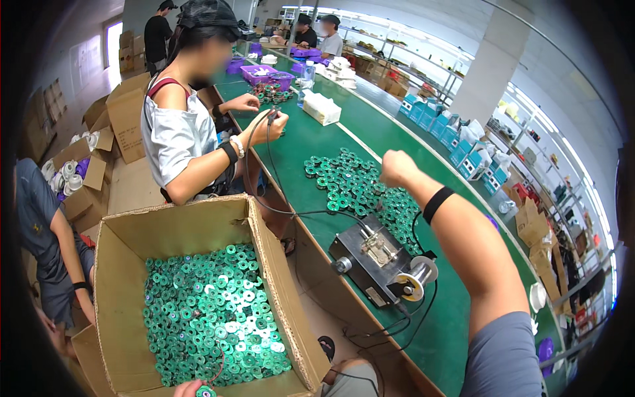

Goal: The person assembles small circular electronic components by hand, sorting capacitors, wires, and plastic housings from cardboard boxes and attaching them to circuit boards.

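Observation:
At the bottom edge my left hand (188, 389), mostly cut off by the frame, pinches a small green ring-shaped circuit board (206, 392) with a red wire (220, 365) rising from it. This is over the near side of a cardboard box (109, 278) holding many similar green rings (205, 304). My right arm reaches across the green bench, a black band on the wrist. My right hand (397, 169) is closed above the edge of a loose pile of green ring boards (350, 175). What its curled fingers hold, if anything, is hidden.
A black soldering unit (367, 255) with a wire spool (418, 276) and trailing cables stands on the bench (443, 344). Across the box, a co-worker (192, 112) handles a corded tool. A white tissue box (322, 108) and purple trays (268, 74) sit farther along. Another person is seated left.

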A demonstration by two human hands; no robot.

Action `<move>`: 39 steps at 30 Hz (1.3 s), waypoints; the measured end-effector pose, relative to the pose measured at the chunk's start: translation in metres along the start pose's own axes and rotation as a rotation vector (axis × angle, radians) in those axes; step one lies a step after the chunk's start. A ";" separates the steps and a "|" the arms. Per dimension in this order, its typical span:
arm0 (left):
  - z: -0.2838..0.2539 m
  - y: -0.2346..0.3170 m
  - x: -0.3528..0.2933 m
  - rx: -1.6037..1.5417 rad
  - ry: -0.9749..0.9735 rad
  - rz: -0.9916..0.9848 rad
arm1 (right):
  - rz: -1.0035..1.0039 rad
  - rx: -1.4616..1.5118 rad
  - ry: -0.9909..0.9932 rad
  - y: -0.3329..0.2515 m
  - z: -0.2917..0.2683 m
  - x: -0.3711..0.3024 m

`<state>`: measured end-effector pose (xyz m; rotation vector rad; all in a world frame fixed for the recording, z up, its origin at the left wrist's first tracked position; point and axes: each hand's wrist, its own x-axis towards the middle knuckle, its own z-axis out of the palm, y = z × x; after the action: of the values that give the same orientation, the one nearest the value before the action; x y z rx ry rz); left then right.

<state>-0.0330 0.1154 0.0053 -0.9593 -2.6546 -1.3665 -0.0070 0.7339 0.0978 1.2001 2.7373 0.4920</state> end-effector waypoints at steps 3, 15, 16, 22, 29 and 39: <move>-0.003 -0.003 -0.003 -0.006 -0.002 -0.018 | 0.058 0.024 0.001 -0.003 -0.040 0.014; -0.008 -0.012 0.002 -0.052 -0.048 0.028 | 0.061 0.462 0.039 -0.053 -0.065 0.077; -0.008 -0.012 0.004 -0.040 -0.056 0.052 | 0.085 0.496 0.043 -0.060 -0.061 0.085; -0.005 -0.015 0.005 0.029 -0.021 0.087 | 0.250 1.120 0.098 -0.094 0.001 0.142; -0.003 -0.020 0.006 -0.016 -0.055 0.063 | 0.239 1.184 0.250 -0.101 0.045 0.197; -0.010 -0.017 0.001 -0.017 -0.049 0.153 | 0.257 1.324 -0.082 -0.082 -0.034 0.083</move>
<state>-0.0451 0.1010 -0.0005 -1.1858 -2.5447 -1.3523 -0.1286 0.7344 0.1043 1.6311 2.6938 -1.5516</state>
